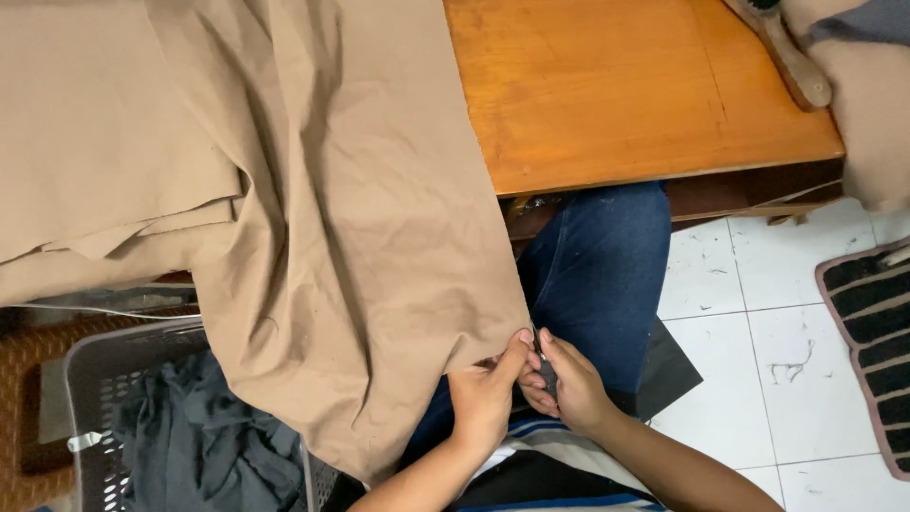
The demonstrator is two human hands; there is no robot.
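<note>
A large tan cloth (313, 209) drapes from the wooden table (626, 85) down over my lap. My left hand (485, 398) pinches the cloth's lower right corner between thumb and fingers. Right beside it, my right hand (569, 384) is closed on a small dark metal tool (540, 356), possibly snips, held against that same corner. The two hands touch each other above my blue-jeaned leg (597, 275). The tool is mostly hidden by my fingers.
A grey plastic basket (90, 379) with dark grey cloth (199, 446) stands at lower left. A wooden-handled brush (787, 57) lies on the table's far right. A black striped mat (867, 332) lies on the white tiled floor (758, 313).
</note>
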